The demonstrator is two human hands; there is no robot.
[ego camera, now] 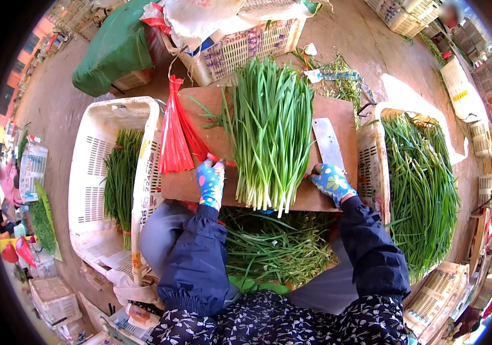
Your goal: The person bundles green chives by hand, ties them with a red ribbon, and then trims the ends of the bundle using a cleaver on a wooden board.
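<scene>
A bunch of garlic chives point(272, 133) lies across a brown board point(336, 110), its pale cut ends just over the near edge. My left hand point(210, 183), in a blue patterned glove, pinches a red tie strip point(230, 163) left of the stems. Another bit of red shows at the fingertips of my right hand point(333, 183), gloved alike, on the other side; the bunch hides whatever lies between. Just beyond my right hand rests a cleaver point(328, 140) with its handle hidden. A bundle of red strips point(174, 138) hangs at the board's left edge.
On the left, a white plastic crate point(95, 172) holds tied chives point(123, 181). The right-hand crate point(373, 164) is heaped with loose chives point(421, 198). Leaf scraps point(276, 248) lie below the board between my knees. A loaded crate point(250, 49) stands beyond it.
</scene>
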